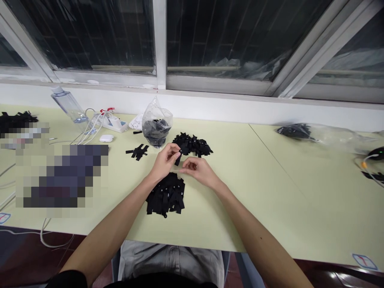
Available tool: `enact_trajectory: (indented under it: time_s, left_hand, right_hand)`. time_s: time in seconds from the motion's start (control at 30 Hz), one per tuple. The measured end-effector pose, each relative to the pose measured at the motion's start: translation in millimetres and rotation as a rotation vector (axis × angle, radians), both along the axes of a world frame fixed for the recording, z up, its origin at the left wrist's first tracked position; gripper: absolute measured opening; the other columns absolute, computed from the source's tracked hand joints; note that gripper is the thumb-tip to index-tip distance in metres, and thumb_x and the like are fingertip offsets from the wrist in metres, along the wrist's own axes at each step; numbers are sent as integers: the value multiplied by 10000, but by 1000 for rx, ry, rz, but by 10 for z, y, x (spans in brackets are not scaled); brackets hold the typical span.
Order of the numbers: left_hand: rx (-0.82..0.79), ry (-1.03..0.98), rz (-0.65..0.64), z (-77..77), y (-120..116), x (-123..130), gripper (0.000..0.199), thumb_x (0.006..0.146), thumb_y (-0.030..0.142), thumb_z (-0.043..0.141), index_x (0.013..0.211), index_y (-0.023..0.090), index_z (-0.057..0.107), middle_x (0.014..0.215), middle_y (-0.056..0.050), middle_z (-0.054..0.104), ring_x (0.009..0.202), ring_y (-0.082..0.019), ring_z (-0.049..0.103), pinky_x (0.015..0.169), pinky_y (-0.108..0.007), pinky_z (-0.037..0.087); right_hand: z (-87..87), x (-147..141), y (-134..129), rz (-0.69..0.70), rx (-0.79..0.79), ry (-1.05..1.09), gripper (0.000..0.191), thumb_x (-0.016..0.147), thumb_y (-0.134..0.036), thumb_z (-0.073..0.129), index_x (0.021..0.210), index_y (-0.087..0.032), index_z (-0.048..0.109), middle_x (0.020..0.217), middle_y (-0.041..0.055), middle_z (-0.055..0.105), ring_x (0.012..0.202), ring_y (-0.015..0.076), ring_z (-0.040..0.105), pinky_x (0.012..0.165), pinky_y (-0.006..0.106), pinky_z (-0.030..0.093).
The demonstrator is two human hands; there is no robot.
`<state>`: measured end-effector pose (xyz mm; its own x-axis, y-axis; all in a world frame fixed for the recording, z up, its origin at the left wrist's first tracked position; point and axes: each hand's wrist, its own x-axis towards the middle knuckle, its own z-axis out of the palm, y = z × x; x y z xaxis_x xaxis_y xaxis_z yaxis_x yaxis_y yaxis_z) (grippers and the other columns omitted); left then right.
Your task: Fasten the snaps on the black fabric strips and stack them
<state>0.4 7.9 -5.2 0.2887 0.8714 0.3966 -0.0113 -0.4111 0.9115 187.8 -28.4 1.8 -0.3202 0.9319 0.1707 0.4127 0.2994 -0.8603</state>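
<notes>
My left hand [165,161] pinches a short black fabric strip [178,161] between thumb and fingers, its lower end hanging down. Close by on the right, my right hand [196,170] has its thumb and fingertips pressed together; whatever they may hold is too small to make out. Below both hands lies a spread pile of black strips [165,196], several with small white marks. Just beyond the hands sits another heap of black strips [195,145]. A few loose black strips [138,152] lie to the left of my left hand.
A clear plastic bag [157,124] of black pieces stands behind the hands. Leftward are a water bottle [69,104], a power strip [115,123], a white case [106,138] and cables. Another plastic bag [330,136] lies at the right back, below the windows.
</notes>
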Motion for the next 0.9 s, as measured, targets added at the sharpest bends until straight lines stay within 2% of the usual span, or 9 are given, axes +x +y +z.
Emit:
enact_trajectory:
  time_s: [0.13,0.23,0.37,0.47,0.9]
  left_hand:
    - [-24,25,-32,12,-31,17,195,911,292,605,1062,210,515,926,-36,622,888,-155,622,765,-256,477]
    - [-22,52,-27,21,-53,31,198,904,288,613,1055,212,510,934,-45,651,926,-171,649,782,-269,500]
    - [-2,112,-16,43,-86,45,180,901,274,606,1048,218,518,943,-42,663,914,-170,663,766,-268,516]
    - [27,165,-24,74,-118,53,147,904,254,590,1036,220,532,943,-32,665,900,-163,669,757,-260,519]
    - [201,356,-8,107,-167,37,174,920,213,540,1090,232,572,950,-23,682,773,-142,641,738,-267,492]
  right_hand:
    - [31,53,46,-240,94,104,271,897,-453,626,824,-195,663,708,10,604,603,145,476,555,283,358]
    - [74,60,31,-310,174,155,237,893,-432,641,860,-199,665,762,26,627,644,160,515,579,294,393]
    - [103,6,-26,-277,340,77,169,906,-373,642,886,-215,699,845,47,649,690,173,545,619,316,428]
    - [92,-32,-41,-255,403,14,149,928,-334,612,911,-222,709,893,56,654,697,174,552,621,324,433]
    - [50,-14,-38,-247,413,-147,176,964,-298,516,920,-235,674,942,77,638,735,209,561,663,360,447]
